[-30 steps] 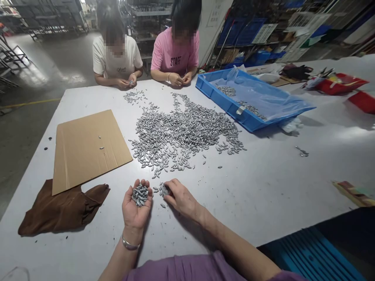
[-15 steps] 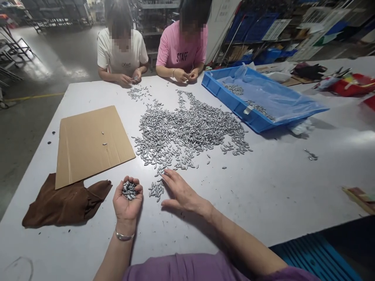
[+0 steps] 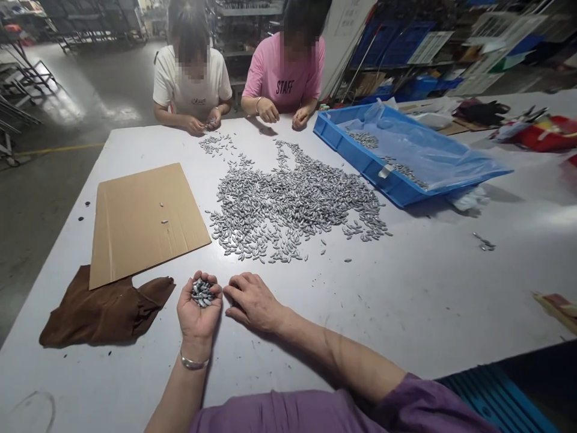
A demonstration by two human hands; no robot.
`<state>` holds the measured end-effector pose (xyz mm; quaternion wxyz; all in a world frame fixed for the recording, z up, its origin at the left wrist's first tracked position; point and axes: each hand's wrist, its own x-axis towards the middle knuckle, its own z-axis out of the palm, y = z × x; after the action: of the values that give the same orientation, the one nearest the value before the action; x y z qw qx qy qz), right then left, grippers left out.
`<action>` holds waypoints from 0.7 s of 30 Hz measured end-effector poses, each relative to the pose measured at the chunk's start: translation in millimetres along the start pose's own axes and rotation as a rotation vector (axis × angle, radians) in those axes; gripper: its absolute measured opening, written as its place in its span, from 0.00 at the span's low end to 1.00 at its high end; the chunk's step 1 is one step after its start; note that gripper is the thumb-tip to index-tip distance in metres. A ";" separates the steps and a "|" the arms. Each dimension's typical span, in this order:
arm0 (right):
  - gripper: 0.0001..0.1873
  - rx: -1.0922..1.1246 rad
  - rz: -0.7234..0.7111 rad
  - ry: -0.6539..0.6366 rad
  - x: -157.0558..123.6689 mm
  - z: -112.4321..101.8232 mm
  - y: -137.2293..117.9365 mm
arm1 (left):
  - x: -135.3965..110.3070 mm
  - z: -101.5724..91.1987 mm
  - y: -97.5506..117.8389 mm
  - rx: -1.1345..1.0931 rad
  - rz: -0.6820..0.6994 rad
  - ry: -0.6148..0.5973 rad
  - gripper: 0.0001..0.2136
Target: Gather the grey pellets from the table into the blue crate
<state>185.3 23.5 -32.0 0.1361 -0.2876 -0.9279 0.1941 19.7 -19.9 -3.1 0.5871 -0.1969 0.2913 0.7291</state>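
Observation:
My left hand [image 3: 201,308] is cupped palm up, fingers curled around a heap of small grey spindle-shaped pellets [image 3: 202,293]. Close beside it on the right, my right hand [image 3: 253,302] rests palm down on the table with its fingers bent inward. Its fingertips are near the left hand's edge, and the pellets gathered beneath it are hidden from view. Beyond both hands, a wide pile of the same pellets [image 3: 293,201] spreads across the white table [image 3: 383,313].
A cardboard sheet [image 3: 144,240] bearing two pellets lies left, overlapping a brown cloth [image 3: 103,313]. A blue tray [image 3: 360,161] lined with plastic film holds more pellets at right. Two co-workers sit opposite, one in a white shirt [image 3: 192,84], one in a pink shirt [image 3: 283,78].
My right hand has drawn left and toward me, curling its fingers. The small cluster between my hands no longer shows. The pink-shirted co-worker's hands have moved apart.

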 end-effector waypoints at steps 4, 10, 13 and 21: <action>0.08 -0.156 -0.038 -0.027 -8.4 9.7 -3.3 | 0.2 -0.6 -0.9 -0.001 -0.010 0.011 0.10; 0.12 -0.254 -0.037 0.019 -16.5 31.8 -8.5 | 3.7 -3.5 -2.1 -0.019 -0.024 0.015 0.10; 0.11 -0.289 -0.056 0.035 -14.6 36.1 -6.9 | 4.2 -4.0 -2.5 -0.018 -0.030 0.024 0.10; 0.10 -0.252 0.101 0.187 8.2 14.8 12.5 | 3.0 -4.2 -10.8 0.050 -0.095 0.028 0.10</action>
<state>179.4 33.6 -49.4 0.1747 -0.3657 -0.9125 0.0553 29.3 -18.9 -10.3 0.6217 -0.2062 0.3080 0.6900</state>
